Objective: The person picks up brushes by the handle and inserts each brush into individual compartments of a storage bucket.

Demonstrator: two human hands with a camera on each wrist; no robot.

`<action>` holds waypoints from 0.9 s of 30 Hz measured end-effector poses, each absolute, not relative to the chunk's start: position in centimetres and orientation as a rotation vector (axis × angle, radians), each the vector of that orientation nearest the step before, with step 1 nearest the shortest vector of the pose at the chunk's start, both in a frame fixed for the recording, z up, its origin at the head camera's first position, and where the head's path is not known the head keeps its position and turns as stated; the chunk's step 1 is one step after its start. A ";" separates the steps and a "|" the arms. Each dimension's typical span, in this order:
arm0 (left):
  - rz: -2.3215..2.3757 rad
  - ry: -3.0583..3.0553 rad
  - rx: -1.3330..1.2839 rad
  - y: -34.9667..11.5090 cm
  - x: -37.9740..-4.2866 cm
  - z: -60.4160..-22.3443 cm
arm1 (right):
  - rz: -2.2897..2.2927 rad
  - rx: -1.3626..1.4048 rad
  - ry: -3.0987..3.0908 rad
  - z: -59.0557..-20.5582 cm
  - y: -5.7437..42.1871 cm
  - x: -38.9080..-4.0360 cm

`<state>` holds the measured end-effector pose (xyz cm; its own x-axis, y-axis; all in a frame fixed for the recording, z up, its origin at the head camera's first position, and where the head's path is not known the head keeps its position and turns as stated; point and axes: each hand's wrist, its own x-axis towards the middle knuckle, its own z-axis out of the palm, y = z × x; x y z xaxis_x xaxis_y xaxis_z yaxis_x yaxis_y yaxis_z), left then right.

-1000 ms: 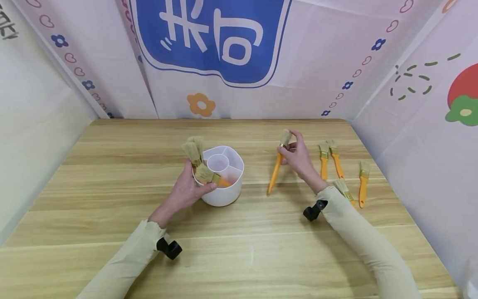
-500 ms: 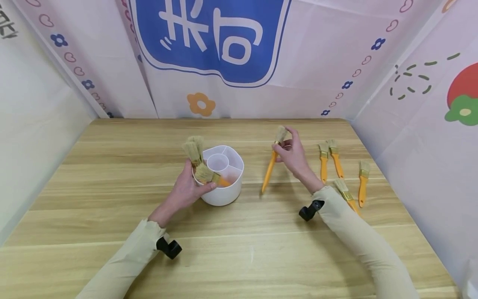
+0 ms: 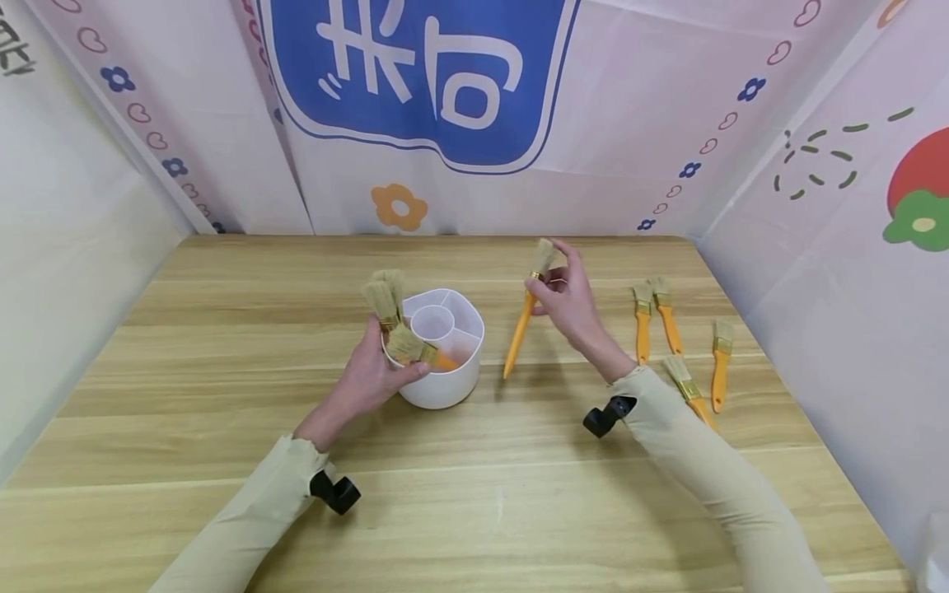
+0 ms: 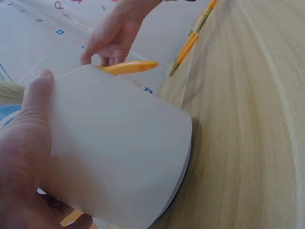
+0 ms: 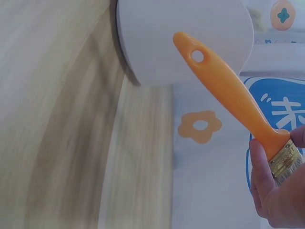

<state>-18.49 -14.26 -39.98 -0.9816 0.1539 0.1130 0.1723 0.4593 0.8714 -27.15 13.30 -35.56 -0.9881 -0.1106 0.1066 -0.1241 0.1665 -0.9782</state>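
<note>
A white round divided organizer (image 3: 447,390) stands on the table, with several paintbrushes (image 3: 383,300) in its left compartments, bristles up or leaning over the rim. My left hand (image 3: 365,375) grips its left side, the thumb lying at the rim, as the left wrist view (image 4: 31,138) also shows. To the right of the organizer, my right hand (image 3: 569,306) pinches a flat paintbrush (image 3: 522,324) around its metal ferrule. Its bristles point up and its orange handle slants down to the left, above the table. In the right wrist view the handle (image 5: 224,86) overlaps the white organizer wall (image 5: 190,19).
Beyond my right forearm, several more orange-handled brushes lie on the wooden table (image 3: 474,511): two side by side (image 3: 642,321), one farther right (image 3: 722,362), and one (image 3: 688,387) partly behind the sleeve. A printed white cloth (image 3: 608,123) hangs behind the table.
My right hand has carried the paintbrush left and slightly away from me, closer to the organizer. The left hand and the organizer have stayed in place.
</note>
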 end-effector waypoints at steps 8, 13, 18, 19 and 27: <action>-1.596 -2.666 -0.304 -14.3 -18.6 -40.0 | 2.023 0.294 -2.349 -34.5 12.0 -26.8; -1.599 -2.671 -0.294 -14.2 -18.5 -39.9 | 2.054 0.299 -2.321 -34.1 11.4 -26.5; -1.612 -2.668 -0.295 -14.2 -18.4 -39.8 | 2.080 0.326 -2.290 -33.6 11.0 -26.0; -1.615 -2.669 -0.293 -14.2 -18.4 -39.8 | 2.088 0.331 -2.282 -33.5 10.9 -25.9; -1.611 -2.668 -0.299 -14.1 -18.4 -39.8 | 2.104 0.393 -2.230 -32.8 10.1 -25.5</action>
